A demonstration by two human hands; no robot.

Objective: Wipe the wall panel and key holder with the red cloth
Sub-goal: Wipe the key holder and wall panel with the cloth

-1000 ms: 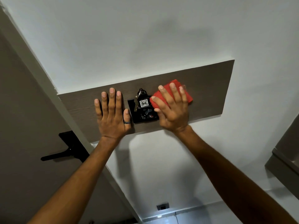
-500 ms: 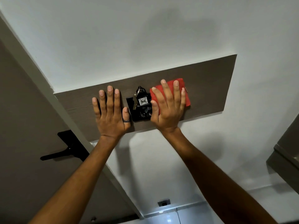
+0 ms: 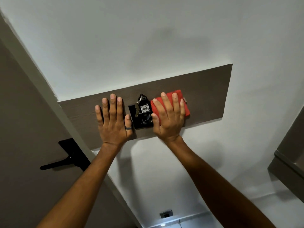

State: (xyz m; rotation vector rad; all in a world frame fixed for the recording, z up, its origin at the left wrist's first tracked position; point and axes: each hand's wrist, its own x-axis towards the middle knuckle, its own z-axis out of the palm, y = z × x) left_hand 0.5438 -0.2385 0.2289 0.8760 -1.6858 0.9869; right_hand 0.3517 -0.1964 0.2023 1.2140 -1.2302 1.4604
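My right hand (image 3: 167, 119) presses the soft, light red cloth (image 3: 184, 104) flat-fingered at the key holder's (image 3: 141, 124) three o'clock; left hand (image 3: 113, 122) braces, splayed.

The long brown wall panel (image 3: 205, 89) looks like matt wood-grain laminate, set against a smooth, matt white painted wall (image 3: 148, 38). The folded red cloth (image 3: 185, 106) has a soft, woven texture, while the square black key holder (image 3: 139, 124) appears slightly glossy plastic. The hanging keys (image 3: 137, 107) are dull metal with a white paper tag (image 3: 145, 109), and the thumb ring (image 3: 128, 128) is grey metal.
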